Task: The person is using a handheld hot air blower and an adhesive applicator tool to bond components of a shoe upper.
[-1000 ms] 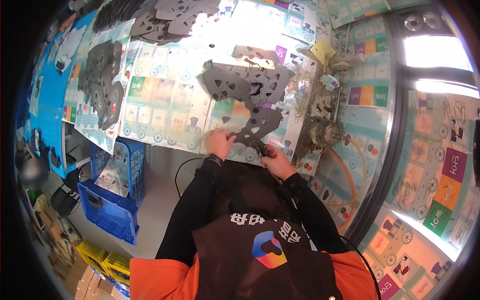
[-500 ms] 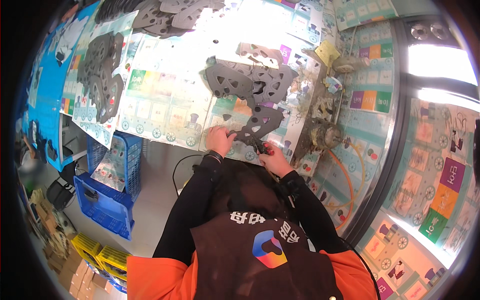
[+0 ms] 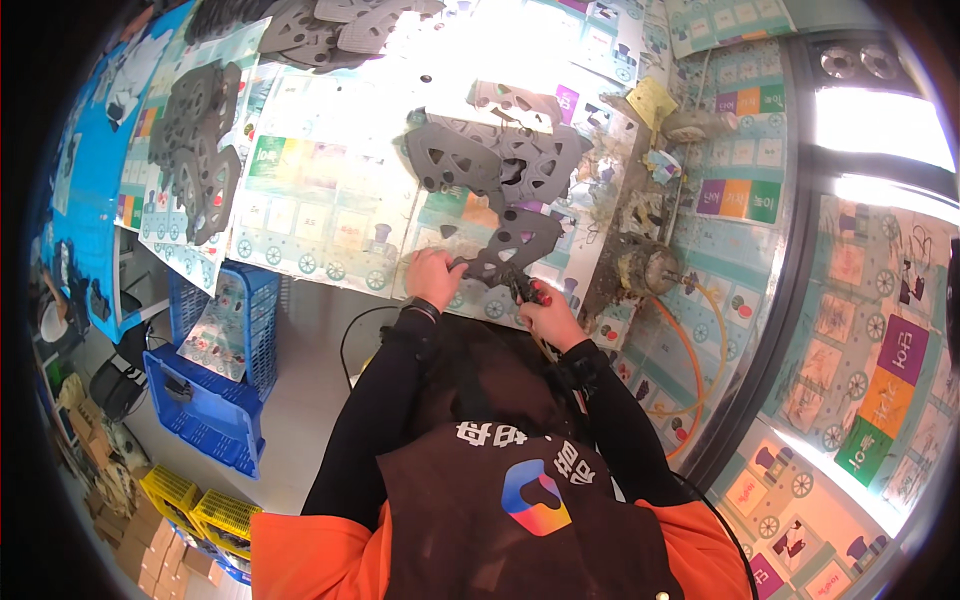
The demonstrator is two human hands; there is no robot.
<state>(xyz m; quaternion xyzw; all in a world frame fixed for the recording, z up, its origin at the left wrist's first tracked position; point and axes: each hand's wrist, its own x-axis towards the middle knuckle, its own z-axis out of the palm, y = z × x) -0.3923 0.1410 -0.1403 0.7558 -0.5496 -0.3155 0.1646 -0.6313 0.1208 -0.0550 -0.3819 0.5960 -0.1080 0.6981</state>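
My left hand (image 3: 432, 278) has its thumb and fingers closed on the left end of a dark grey, perforated piece (image 3: 528, 234) that looks like a moulded shoe upper. In my right hand (image 3: 552, 318) is a hand tool with red handles (image 3: 540, 292), perhaps nippers or pliers. Its dark jaws are at the piece's near edge, and whether they bite into it I cannot tell. Just beyond, a pile of similar grey pieces (image 3: 455, 160) lies on the paper-covered table, partly washed out by glare.
More grey pieces lie on the table's left side (image 3: 200, 150) and far side (image 3: 300, 38). A dirty machine part (image 3: 645, 265) with an orange hose (image 3: 690, 350) stands at the right. Blue crates (image 3: 205, 410) sit on the floor at left, yellow crates (image 3: 220, 520) nearer.
The view has shifted slightly. The tool's jaws have moved a little along the near edge of the held piece; both hands keep their grip.
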